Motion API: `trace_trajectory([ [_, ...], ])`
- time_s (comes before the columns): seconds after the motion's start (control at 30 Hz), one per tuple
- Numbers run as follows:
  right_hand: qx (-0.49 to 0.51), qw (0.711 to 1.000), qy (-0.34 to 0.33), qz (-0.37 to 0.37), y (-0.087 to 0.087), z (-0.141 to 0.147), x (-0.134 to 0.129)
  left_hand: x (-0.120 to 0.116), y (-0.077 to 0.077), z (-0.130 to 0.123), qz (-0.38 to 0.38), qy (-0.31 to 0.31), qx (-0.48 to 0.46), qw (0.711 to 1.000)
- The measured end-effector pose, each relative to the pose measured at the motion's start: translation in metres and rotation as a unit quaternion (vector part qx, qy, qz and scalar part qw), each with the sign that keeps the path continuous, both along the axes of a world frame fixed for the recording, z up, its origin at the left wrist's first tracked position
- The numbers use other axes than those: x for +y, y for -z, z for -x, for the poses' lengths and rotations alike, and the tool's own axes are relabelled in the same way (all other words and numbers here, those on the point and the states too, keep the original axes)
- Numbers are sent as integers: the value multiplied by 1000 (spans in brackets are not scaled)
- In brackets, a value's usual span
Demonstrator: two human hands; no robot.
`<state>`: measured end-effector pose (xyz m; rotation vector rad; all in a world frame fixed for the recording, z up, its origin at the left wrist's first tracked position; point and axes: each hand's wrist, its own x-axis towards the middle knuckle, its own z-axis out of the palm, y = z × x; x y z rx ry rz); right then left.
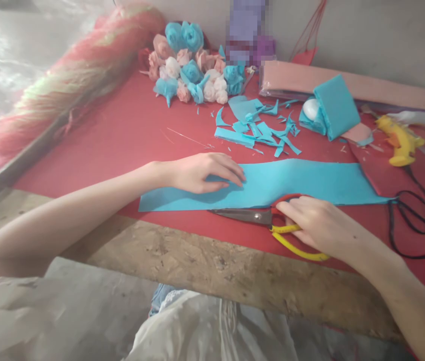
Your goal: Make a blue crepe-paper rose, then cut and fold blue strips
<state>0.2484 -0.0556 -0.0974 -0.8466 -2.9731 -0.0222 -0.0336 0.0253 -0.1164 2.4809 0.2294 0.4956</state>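
A long strip of blue crepe paper [291,180] lies across the red-covered table. On its left part rests my left hand [212,172], fingers stretched out and slightly bent, with nothing gripped. My right hand [312,220] is closed around the handles of a pair of scissors [257,216], whose grips are red and yellow. The dark blades look closed and point left along the strip's near edge. Whether the blades touch the paper, I cannot tell.
Behind the strip lie blue paper scraps [257,128]. Paper roses [193,70] are heaped at the back. A yellow glue gun [400,143] with a black cord [419,230] sits at right, near a folded blue paper pack [336,108]. A wooden board [197,250] edges the table.
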Motion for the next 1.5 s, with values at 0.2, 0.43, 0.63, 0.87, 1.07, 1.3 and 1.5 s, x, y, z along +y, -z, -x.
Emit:
trace_trajectory([
  [0.2,-27,1000,10,5,1,-28,-8,-1,5,0,-23,-2,14,1000],
  [0.43,-72,996,57,-19,5,-29,-21,-1,12,0,-44,-7,19,999],
  [0.63,-61,997,45,-27,1,-22,-27,-1,11,0,-35,-5,17,999],
  [0.87,-49,996,46,-53,-1,-37,-30,-1,12,0,-20,-4,17,1000],
  [1.07,-81,990,91,-69,-6,-58,-35,0,13,1,-15,-10,22,1000],
  [1.3,-65,989,120,-62,-12,-69,-40,0,12,1,-11,-13,22,1000],
  [1.5,-95,988,89,-77,-5,-53,-32,0,13,1,-6,-16,25,1000],
])
